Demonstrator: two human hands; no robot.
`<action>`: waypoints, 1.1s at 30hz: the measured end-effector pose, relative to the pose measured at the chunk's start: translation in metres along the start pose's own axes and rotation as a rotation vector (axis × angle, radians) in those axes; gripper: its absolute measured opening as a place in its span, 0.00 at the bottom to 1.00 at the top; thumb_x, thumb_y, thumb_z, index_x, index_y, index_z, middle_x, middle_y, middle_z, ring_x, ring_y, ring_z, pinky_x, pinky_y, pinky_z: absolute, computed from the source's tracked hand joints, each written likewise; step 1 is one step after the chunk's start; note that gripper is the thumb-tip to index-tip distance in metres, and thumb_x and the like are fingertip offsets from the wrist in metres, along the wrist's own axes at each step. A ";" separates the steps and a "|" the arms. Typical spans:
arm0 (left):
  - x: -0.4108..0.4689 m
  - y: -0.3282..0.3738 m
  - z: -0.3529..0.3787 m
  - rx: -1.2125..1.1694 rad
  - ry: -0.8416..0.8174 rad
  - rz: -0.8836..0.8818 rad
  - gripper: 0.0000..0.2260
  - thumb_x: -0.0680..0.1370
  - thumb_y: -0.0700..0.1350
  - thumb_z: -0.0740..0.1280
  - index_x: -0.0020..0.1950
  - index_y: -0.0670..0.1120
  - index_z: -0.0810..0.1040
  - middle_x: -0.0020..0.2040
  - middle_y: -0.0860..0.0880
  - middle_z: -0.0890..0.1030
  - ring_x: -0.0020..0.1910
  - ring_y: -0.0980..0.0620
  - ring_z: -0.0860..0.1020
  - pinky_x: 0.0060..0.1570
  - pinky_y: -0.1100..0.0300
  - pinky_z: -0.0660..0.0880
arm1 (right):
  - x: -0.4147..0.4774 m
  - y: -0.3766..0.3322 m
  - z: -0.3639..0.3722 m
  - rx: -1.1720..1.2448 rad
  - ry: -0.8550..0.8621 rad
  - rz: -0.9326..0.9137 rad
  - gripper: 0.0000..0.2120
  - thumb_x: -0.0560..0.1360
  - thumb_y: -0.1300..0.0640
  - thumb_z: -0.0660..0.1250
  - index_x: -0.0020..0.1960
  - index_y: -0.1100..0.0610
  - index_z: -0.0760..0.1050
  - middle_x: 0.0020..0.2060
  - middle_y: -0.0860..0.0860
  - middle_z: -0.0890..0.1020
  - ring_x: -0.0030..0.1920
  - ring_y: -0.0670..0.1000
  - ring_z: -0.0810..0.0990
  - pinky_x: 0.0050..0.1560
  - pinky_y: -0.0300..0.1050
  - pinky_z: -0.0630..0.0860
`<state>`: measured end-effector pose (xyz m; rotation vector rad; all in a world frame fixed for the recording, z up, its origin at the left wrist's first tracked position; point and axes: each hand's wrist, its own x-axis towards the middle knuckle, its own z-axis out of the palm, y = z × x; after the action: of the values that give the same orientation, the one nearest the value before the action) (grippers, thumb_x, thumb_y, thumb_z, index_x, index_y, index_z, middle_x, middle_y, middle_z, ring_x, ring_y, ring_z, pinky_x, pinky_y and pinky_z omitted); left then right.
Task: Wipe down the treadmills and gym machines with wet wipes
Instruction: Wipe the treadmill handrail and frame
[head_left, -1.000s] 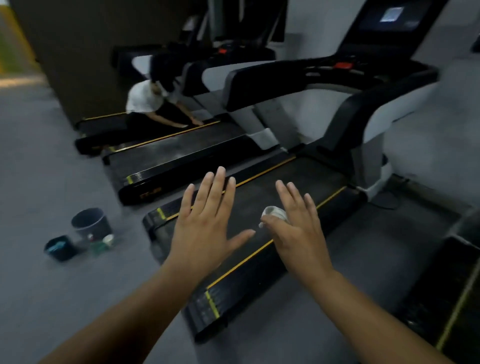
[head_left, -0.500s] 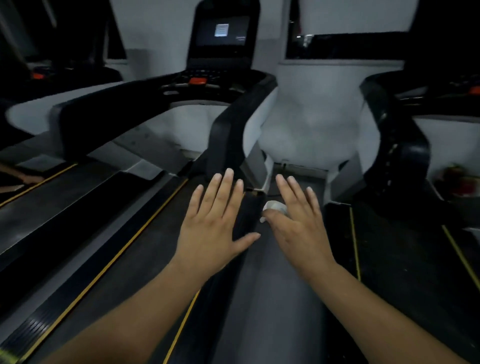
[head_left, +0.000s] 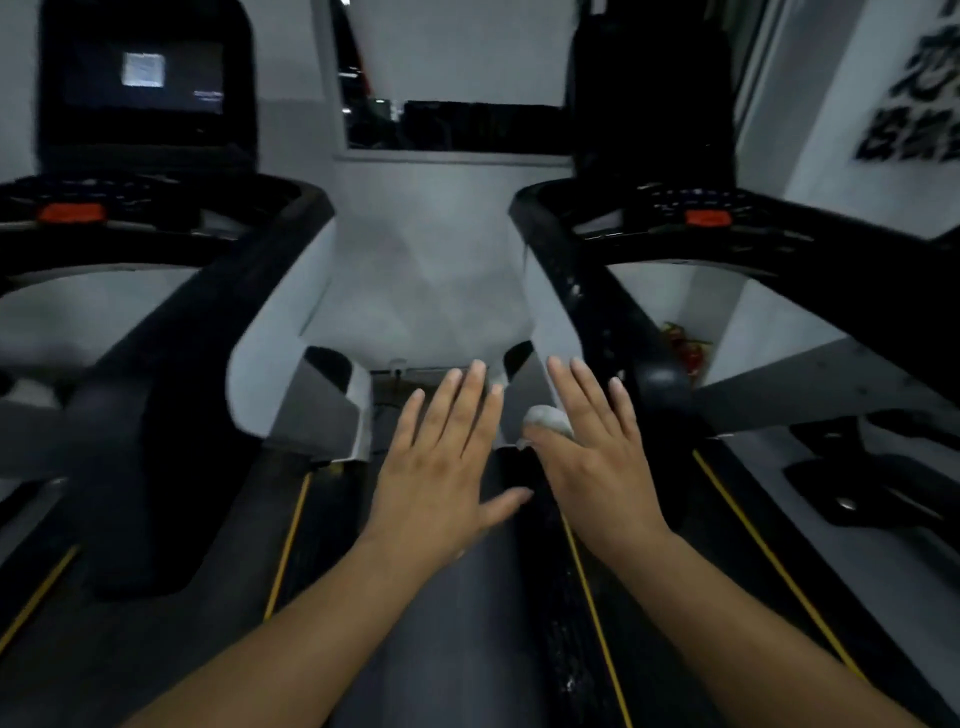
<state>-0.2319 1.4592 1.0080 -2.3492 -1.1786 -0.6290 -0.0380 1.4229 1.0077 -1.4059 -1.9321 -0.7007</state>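
Nearest: our left hand (head_left: 441, 467), fingers spread and released, empty, apparently free for bracing. Just beside it, our right hand (head_left: 597, 457), fingers straight, thumb pinching the balled wet wipe (head_left: 548, 418) at its inner edge, kept ready for wiping. Beyond: left treadmill (head_left: 208, 312) and right treadmill (head_left: 597, 291) flank us.

The left treadmill (head_left: 234, 291) at nine o'clock and the right treadmill (head_left: 597, 291) at three o'clock are black with pale grey-white side panels. Each console carries an orange-red button (head_left: 71, 213) (head_left: 707, 218), and thin yellow lines (head_left: 291, 535) edge the dark decks. The wet wipe (head_left: 548, 418) near the centre is white, the floor (head_left: 441, 623) toward six o'clock is dark grey, and the wall (head_left: 426, 270) at twelve o'clock is plain pale grey. At eleven o'clock a black screen (head_left: 143, 78) shows a small pale square, and at two o'clock a wall graphic (head_left: 914, 104) is blurred black marks on white.
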 end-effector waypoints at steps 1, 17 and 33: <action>0.016 0.002 0.012 -0.023 0.005 0.029 0.43 0.76 0.70 0.53 0.82 0.42 0.54 0.83 0.41 0.53 0.82 0.43 0.54 0.77 0.41 0.56 | 0.004 0.013 0.003 -0.038 -0.009 0.024 0.11 0.80 0.54 0.60 0.52 0.52 0.81 0.79 0.56 0.59 0.81 0.56 0.55 0.79 0.61 0.52; 0.123 0.068 0.138 -0.536 -0.021 0.497 0.47 0.77 0.72 0.53 0.83 0.38 0.48 0.83 0.40 0.53 0.81 0.46 0.56 0.77 0.45 0.60 | -0.002 0.092 0.018 -0.481 -0.272 0.340 0.23 0.79 0.51 0.61 0.74 0.49 0.69 0.77 0.53 0.67 0.79 0.55 0.60 0.76 0.60 0.60; 0.104 0.098 0.140 -0.791 -0.130 0.273 0.46 0.77 0.72 0.54 0.83 0.42 0.50 0.84 0.44 0.45 0.83 0.49 0.47 0.80 0.50 0.53 | -0.015 0.120 0.001 -0.259 -0.255 0.288 0.24 0.81 0.58 0.58 0.77 0.56 0.64 0.78 0.56 0.64 0.80 0.54 0.60 0.78 0.54 0.61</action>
<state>-0.0679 1.5499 0.9377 -3.1693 -0.6906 -0.9844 0.0796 1.4486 1.0019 -1.9695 -1.8158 -0.6768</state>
